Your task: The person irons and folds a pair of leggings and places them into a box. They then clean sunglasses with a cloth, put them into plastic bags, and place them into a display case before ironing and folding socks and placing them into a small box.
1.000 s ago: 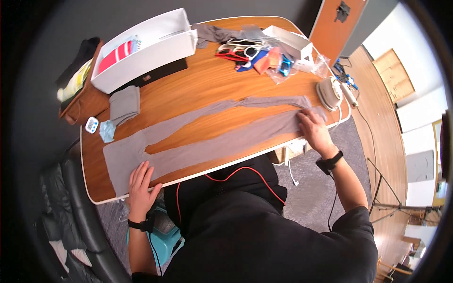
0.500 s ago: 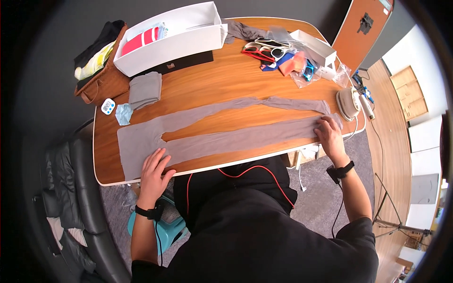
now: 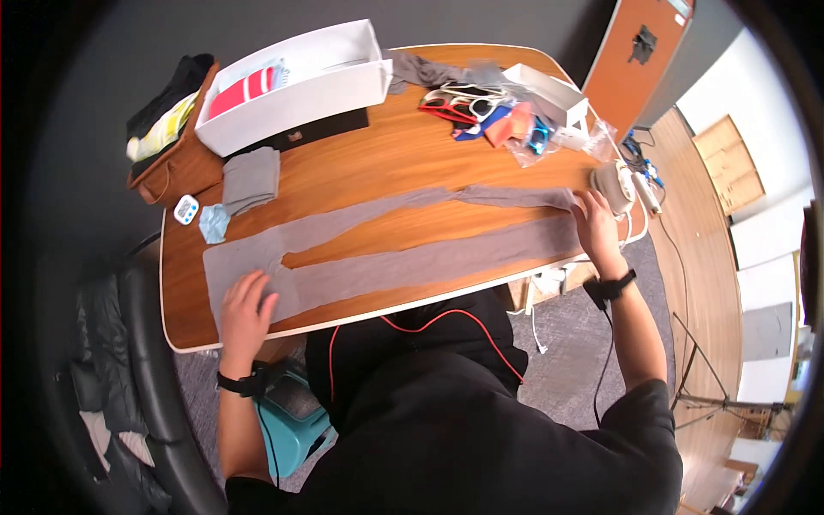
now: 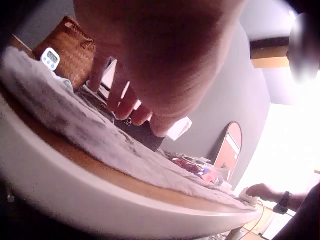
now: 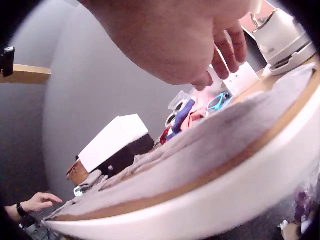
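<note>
A pair of thin grey tights (image 3: 412,268) is spread across the wooden table (image 3: 360,178), waist at the left and both legs running right. Over the waist part is my left hand (image 3: 246,311), fingers extended and holding nothing. The left wrist view shows its fingertips (image 4: 159,127) raised above the cloth. My right hand (image 3: 599,232) is at the foot ends, its fingers by the end of the far leg. In the right wrist view its fingers (image 5: 227,57) are loosely bent above the fabric, with nothing between them.
An iron (image 3: 608,184) stands just beyond my right hand. Along the back are a white box (image 3: 296,103) on a black box (image 3: 330,130), and sunglasses (image 3: 463,107) among plastic bags. Folded grey cloth (image 3: 251,180), a timer (image 3: 185,209) and a woven basket (image 3: 184,167) are at the left.
My right hand has gone from the near leg's end to the far leg's end. The left hand has lifted and shifted left over the waist. The tights lie nearly as before.
</note>
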A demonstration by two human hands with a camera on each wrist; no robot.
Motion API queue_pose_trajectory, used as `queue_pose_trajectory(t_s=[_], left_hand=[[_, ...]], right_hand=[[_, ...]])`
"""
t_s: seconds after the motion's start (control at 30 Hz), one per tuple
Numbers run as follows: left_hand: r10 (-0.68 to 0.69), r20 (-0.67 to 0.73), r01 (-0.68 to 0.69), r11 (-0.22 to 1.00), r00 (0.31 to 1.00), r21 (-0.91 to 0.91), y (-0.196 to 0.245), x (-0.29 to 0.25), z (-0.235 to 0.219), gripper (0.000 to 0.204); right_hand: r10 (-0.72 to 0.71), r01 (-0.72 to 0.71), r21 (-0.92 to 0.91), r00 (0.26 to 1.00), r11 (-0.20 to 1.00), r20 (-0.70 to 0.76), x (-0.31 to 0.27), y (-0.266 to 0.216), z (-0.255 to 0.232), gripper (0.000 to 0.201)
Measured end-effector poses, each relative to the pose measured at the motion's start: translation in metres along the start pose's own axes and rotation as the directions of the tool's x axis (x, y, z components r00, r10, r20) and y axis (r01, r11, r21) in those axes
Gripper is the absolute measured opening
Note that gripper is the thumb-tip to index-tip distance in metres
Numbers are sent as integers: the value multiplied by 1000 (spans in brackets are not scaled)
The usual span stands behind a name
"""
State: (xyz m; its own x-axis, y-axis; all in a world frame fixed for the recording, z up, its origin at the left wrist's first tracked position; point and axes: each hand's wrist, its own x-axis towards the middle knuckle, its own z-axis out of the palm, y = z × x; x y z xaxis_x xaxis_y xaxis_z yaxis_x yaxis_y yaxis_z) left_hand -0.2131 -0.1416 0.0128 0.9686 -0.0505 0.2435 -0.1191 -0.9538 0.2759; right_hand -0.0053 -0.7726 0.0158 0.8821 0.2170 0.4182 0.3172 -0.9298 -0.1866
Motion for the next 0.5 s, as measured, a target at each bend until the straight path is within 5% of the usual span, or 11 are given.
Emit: queue_pose_trajectory(t_s=[0.07, 0.17, 0.23, 0.37, 0.5], left_hand=[[-77, 29, 76, 997, 997, 34, -6, 2, -1, 44], [-164, 110, 156, 984, 980, 81, -9, 1, 0, 47], [-140, 107, 131, 988, 984, 83, -11, -1, 3, 51], [-137, 96, 134, 990, 986, 39, -18, -5, 6, 53], [-136, 97, 132, 990, 986, 44, -13, -4, 3, 54]], right_hand=[[13, -14, -10, 999, 1000, -37, 17, 11, 8, 37], [1, -13, 140, 996, 990, 91, 42, 26, 18, 39], [47, -52, -2, 893, 999, 447, 57, 29, 20, 41], [87, -104, 13, 892, 995, 443, 76, 41, 32, 21], [-13, 15, 1, 899, 1000, 439, 88, 46, 32, 15]])
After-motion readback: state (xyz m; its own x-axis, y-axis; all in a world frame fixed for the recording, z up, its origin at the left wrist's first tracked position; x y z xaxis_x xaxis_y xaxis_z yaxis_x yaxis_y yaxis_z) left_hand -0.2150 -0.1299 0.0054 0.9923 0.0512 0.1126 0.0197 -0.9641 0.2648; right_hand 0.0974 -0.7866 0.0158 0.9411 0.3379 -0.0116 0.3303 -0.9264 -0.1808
